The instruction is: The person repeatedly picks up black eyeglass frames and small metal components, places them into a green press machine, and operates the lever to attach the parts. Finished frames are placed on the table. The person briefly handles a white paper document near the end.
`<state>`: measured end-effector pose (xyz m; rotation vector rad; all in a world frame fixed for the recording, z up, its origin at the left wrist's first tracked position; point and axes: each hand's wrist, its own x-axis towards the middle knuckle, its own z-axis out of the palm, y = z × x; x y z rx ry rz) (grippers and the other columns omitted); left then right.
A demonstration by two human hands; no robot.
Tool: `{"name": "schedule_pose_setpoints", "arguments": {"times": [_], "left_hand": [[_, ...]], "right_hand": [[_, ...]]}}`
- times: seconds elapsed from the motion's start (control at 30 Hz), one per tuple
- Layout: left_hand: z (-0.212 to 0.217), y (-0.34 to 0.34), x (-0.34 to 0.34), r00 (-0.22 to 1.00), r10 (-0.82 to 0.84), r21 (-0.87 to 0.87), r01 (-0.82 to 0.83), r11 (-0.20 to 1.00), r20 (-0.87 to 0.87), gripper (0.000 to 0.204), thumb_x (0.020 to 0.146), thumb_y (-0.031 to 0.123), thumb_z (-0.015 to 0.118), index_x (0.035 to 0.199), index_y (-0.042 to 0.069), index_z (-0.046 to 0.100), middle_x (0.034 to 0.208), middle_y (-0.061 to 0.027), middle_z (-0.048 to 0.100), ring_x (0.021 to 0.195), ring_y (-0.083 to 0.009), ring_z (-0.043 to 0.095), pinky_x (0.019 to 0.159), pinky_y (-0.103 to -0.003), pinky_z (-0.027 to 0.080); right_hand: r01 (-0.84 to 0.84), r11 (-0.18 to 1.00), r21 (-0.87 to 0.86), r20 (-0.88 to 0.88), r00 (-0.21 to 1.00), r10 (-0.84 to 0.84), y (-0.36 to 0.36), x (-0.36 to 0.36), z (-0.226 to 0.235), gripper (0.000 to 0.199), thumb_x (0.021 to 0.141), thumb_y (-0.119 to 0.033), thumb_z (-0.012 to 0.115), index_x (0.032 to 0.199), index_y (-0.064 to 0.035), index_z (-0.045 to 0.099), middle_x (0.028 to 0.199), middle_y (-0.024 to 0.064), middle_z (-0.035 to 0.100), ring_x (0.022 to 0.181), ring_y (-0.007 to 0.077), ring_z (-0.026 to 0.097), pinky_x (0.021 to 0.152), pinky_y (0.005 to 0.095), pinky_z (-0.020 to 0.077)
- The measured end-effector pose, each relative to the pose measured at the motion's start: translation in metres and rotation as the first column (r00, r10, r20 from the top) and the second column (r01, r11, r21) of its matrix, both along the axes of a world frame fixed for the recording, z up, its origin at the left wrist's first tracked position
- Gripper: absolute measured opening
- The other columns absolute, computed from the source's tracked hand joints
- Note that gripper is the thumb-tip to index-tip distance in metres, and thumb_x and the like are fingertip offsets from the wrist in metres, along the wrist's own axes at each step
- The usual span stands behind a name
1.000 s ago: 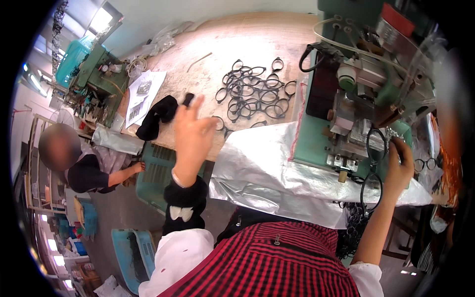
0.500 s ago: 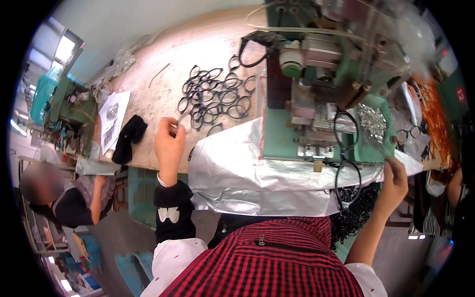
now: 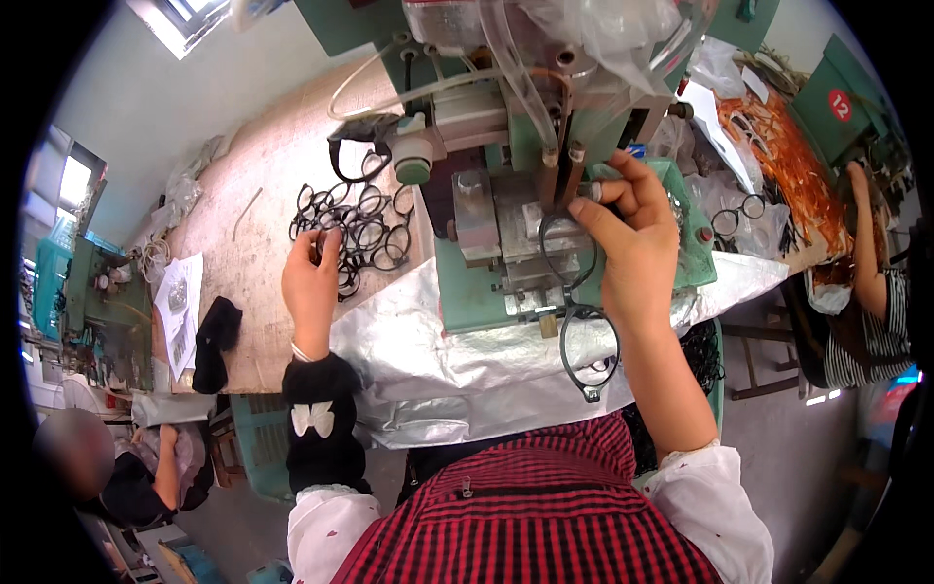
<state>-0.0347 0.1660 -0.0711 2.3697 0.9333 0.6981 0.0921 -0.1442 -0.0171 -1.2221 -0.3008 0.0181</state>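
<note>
Right hand (image 3: 630,238) holds black frame (image 3: 574,292); left hand (image 3: 311,277) touches frame pile (image 3: 355,229).

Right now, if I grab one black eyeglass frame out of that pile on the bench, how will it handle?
The black eyeglass frames look thin and open-rimmed, so probably light and fairly stiff. They lie overlapped, so one may snag its neighbours when the left hand lifts it. Flat shapes like these are unlikely to roll.

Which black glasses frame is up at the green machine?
The black plastic frame pinched in the right hand; the other black frames lie piled by the left hand.
</note>
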Motion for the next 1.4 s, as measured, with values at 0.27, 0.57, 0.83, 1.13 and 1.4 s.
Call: {"name": "schedule_pose_setpoints", "arguments": {"times": [0.27, 0.57, 0.83, 1.13, 1.4], "left_hand": [[0.072, -0.096, 0.003, 0.413, -0.281, 0.102, 0.403, 0.909, 0.866, 0.012, 0.098, 0.005, 0.047, 0.108, 0.001, 0.052, 0.096, -0.0122, 0.061, 0.088, -0.0194, 0.062, 0.082, -0.036, 0.055], [0.062, -0.165, 0.035, 0.088, -0.969, 0.709, 0.667, 0.23, 0.232, 0.02, 0.069, 0.001, 0.072, 0.086, 0.002, 0.062, 0.104, -0.015, 0.068, 0.079, -0.0304, 0.065, 0.077, -0.046, 0.06], [0.057, -0.168, 0.053, 0.109, -0.974, 0.713, 0.666, 0.221, 0.2, 0.018, 0.067, 0.009, 0.069, 0.085, 0.006, 0.064, 0.092, -0.0086, 0.07, 0.073, -0.0258, 0.064, 0.07, -0.04, 0.059], [0.027, -0.173, -0.019, 0.474, -0.764, 0.523, 0.557, 0.645, 0.437, 0.031, 0.067, -0.01, 0.071, 0.092, 0.007, 0.071, 0.116, -0.0162, 0.062, 0.08, -0.0248, 0.059, 0.069, -0.035, 0.051], [0.088, -0.077, -0.092, 0.906, -0.104, 0.465, -0.109, 0.879, 0.411, 0.025, 0.081, -0.003, 0.068, 0.105, 0.002, 0.063, 0.12, -0.0123, 0.058, 0.118, -0.0259, 0.052, 0.1, -0.037, 0.04]], "right_hand": [[-0.084, 0.986, 0.142, -0.067, 0.993, 0.094, 0.007, -0.008, 0.013, 0.053, 0.078, 0.004, 0.068, 0.127, 0.0062, 0.049, 0.091, 0.0034, 0.066, 0.084, 0.0077, 0.058, 0.081, 0.0214, 0.0444], [-0.04, 0.94, -0.339, 0.095, 0.993, 0.077, -0.041, 0.012, 0.011, 0.045, 0.081, -0.003, 0.068, 0.125, -0.0042, 0.059, 0.116, 0.0088, 0.064, 0.111, 0.0164, 0.058, 0.095, 0.0299, 0.0447], [0.435, 0.623, -0.65, 0.382, 0.896, -0.228, -0.118, 0.027, -0.076, 0.022, 0.079, -0.002, 0.066, 0.101, -0.003, 0.067, 0.099, 0.0093, 0.066, 0.097, 0.021, 0.061, 0.089, 0.0311, 0.0448], [0.597, 0.318, -0.737, 0.635, 0.772, 0.021, -0.102, 0.035, -0.081, 0.012, 0.074, -0.006, 0.071, 0.086, -0.0058, 0.069, 0.086, 0.0108, 0.061, 0.088, 0.0307, 0.058, 0.082, 0.0398, 0.0449], [0.464, 0.68, -0.567, 0.423, 0.873, -0.243, -0.096, 0.025, -0.076, 0.015, 0.092, -0.004, 0.061, 0.105, 0.0006, 0.066, 0.095, 0.0038, 0.066, 0.087, 0.0115, 0.059, 0.083, 0.0259, 0.046]]}}
